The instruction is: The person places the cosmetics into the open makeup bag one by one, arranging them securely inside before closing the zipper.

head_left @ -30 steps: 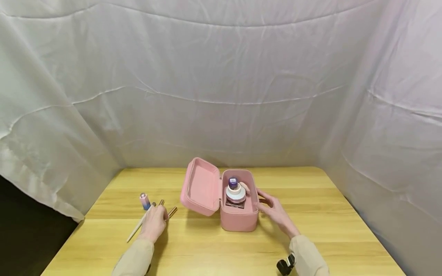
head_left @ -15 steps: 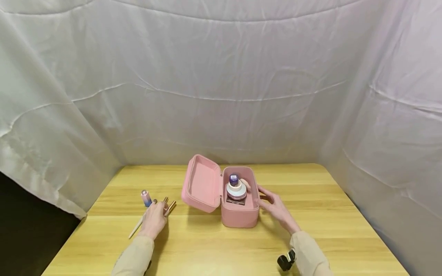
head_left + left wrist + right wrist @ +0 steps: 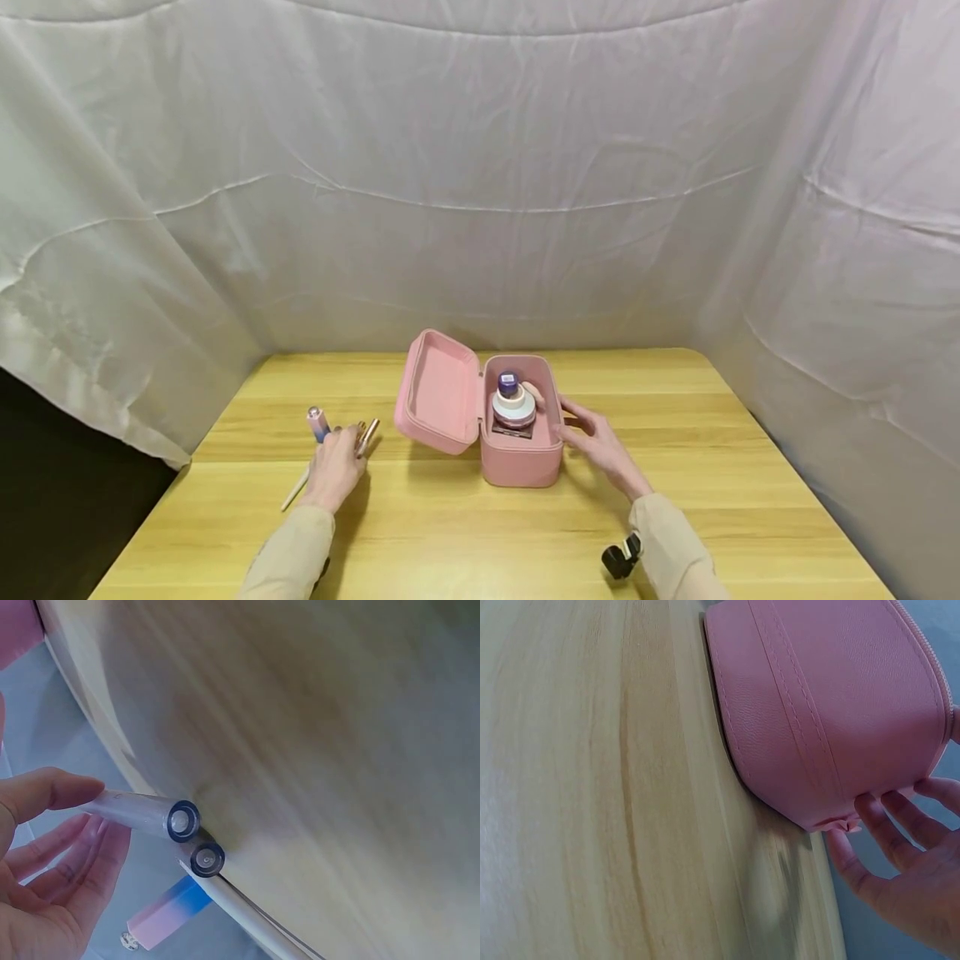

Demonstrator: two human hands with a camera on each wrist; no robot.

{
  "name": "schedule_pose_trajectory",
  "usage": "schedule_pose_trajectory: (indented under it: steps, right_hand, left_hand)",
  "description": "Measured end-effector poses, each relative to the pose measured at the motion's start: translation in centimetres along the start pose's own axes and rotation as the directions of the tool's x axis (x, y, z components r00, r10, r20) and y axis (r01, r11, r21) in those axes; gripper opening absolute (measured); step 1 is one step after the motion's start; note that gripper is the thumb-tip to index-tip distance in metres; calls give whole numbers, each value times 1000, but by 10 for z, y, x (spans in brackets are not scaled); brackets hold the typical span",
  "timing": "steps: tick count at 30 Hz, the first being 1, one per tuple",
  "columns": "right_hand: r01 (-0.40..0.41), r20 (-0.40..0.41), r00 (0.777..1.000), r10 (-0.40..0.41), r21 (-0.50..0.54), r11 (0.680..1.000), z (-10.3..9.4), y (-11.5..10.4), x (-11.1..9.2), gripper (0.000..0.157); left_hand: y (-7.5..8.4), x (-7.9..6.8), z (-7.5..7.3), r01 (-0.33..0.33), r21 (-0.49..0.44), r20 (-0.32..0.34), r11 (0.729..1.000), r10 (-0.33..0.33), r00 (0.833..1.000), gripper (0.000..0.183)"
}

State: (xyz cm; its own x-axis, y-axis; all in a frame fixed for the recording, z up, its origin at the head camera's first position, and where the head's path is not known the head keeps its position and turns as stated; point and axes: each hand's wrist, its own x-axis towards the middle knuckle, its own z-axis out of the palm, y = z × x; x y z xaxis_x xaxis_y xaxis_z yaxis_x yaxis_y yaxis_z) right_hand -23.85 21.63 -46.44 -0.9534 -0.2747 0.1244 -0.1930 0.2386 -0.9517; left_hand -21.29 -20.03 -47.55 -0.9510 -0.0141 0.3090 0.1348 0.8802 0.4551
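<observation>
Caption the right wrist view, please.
Right hand touching a pink, stitched, leather-look zip case on a pale wooden table.

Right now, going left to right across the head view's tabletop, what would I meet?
Thin white stick, pink-and-blue tube, gold-ended tube in the left hand, open pink lid, pink case body, right hand. The left hand itself spans several places, so it gets none.

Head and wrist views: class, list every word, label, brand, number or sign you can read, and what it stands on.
No text is legible.
White label on the purple cap in the pink case: too small to read.
Faint mark on the tube in the left hand: too blurred.
Mark on the second tube's end: too small.
</observation>
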Motion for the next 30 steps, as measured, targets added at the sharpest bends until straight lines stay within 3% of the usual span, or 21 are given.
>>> schedule_pose_trajectory:
  steps: [9,17,30]
  right_hand:
    - [-18,-3,1000,18,10,1000,-1,0,1,63]
    - [-23,-7,1000,23,7,1000,0,0,1,64]
    - [-15,0,1000,15,3,1000,0,0,0,62]
  left_hand:
    - [1,1,1,20,6,-18,1000,-19,1000,39]
    - [5,2,-1,15,-20,-56,1000,-16,998,42]
    - [14,4,-3,-24,-167,-180,986,-7,984,44]
